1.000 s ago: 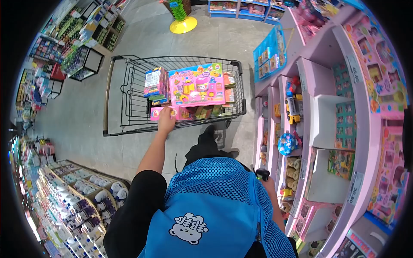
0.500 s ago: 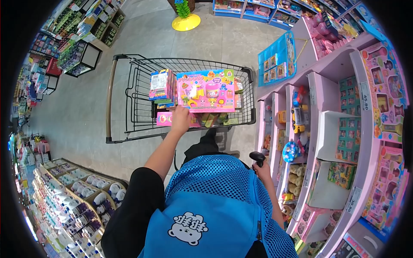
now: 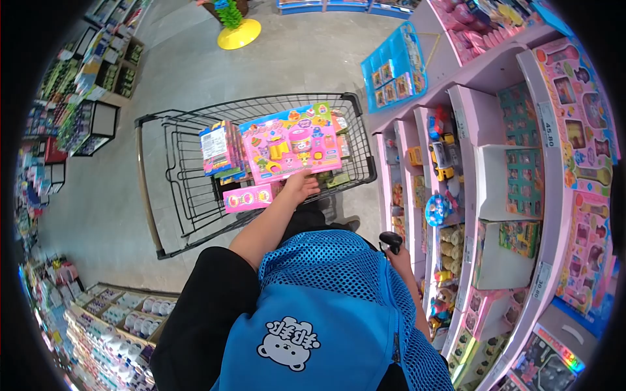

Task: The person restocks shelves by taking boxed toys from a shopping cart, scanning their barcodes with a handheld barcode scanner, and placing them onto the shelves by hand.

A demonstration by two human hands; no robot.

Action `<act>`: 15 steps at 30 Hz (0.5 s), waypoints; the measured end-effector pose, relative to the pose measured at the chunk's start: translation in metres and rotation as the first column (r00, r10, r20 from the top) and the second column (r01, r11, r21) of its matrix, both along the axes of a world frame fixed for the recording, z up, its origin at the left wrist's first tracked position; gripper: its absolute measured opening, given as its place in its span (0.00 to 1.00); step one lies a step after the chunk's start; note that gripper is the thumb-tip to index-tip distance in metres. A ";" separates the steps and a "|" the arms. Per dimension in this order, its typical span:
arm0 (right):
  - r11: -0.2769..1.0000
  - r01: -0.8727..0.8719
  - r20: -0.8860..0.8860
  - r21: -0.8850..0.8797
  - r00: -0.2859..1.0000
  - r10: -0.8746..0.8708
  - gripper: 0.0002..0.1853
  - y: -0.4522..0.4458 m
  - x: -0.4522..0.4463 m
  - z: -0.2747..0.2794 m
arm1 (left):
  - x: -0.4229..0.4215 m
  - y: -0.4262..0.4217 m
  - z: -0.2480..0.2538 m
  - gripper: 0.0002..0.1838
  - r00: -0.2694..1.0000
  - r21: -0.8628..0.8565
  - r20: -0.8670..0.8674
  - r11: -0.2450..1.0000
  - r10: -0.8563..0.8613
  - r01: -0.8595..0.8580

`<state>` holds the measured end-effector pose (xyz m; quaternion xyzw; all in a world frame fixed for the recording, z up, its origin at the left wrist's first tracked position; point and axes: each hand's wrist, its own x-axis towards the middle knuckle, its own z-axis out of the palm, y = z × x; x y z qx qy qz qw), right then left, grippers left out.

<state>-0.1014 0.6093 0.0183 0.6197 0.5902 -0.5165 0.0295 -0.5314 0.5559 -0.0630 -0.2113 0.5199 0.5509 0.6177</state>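
Observation:
A large pink toy box [image 3: 287, 142] with colourful pictures lies on top of goods in the black wire shopping cart [image 3: 186, 225]. My left hand [image 3: 301, 186] is at the box's near edge, its fingers apart; whether they touch the box is hard to tell. Stacked boxes with a white label [image 3: 214, 144] stand left of it, and a smaller pink box [image 3: 246, 197] lies nearer me. Low on the right, my right hand [image 3: 401, 260] is closed around a black handheld device [image 3: 391, 241] with a rounded head, resembling a barcode scanner.
Pink shelves [image 3: 469, 120] of toys run along my right side. A blue display basket [image 3: 407, 62] hangs past the cart's right end. Ahead stands a yellow round base [image 3: 239, 34] with a green plant-like piece. Bottle-filled shelves [image 3: 124, 322] are at the lower left.
My left hand has moved right along the pink box's near edge, and its fingers have spread. The view has turned, so the cart appears tilted and further left. The right hand still holds the black device.

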 end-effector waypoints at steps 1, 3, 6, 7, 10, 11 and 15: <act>1.000 0.004 -0.005 0.011 1.000 -0.004 0.16 -0.001 -0.002 0.002 | -0.005 -0.001 -0.013 0.31 0.996 -0.007 0.027 0.997 0.081 -0.081; 1.000 0.023 0.020 -0.003 1.000 -0.023 0.16 -0.002 -0.003 0.005 | -0.011 0.001 -0.022 0.31 0.967 -0.034 0.077 0.970 0.244 -0.242; 0.992 0.104 0.027 -0.069 0.994 -0.102 0.18 -0.003 0.001 0.004 | -0.016 -0.003 -0.026 0.30 0.925 -0.062 0.033 0.925 0.377 -0.375; 0.991 0.107 0.042 -0.076 0.994 -0.104 0.18 -0.002 0.004 0.005 | -0.020 -0.008 -0.029 0.29 0.911 -0.048 0.029 0.911 0.412 -0.411; 0.990 0.113 0.075 -0.088 0.992 -0.106 0.17 -0.002 0.008 0.005 | -0.022 -0.017 -0.029 0.33 0.887 -0.058 0.048 0.888 0.458 -0.456; 0.990 0.108 0.072 -0.085 0.992 -0.102 0.17 -0.003 0.009 0.004 | -0.023 -0.018 -0.027 0.34 0.878 -0.044 0.053 0.879 0.476 -0.474; 1.000 0.016 0.108 -0.025 0.994 -0.013 0.15 -0.001 0.004 0.011 | -0.029 -0.014 -0.027 0.36 0.878 -0.003 0.080 0.881 0.472 -0.474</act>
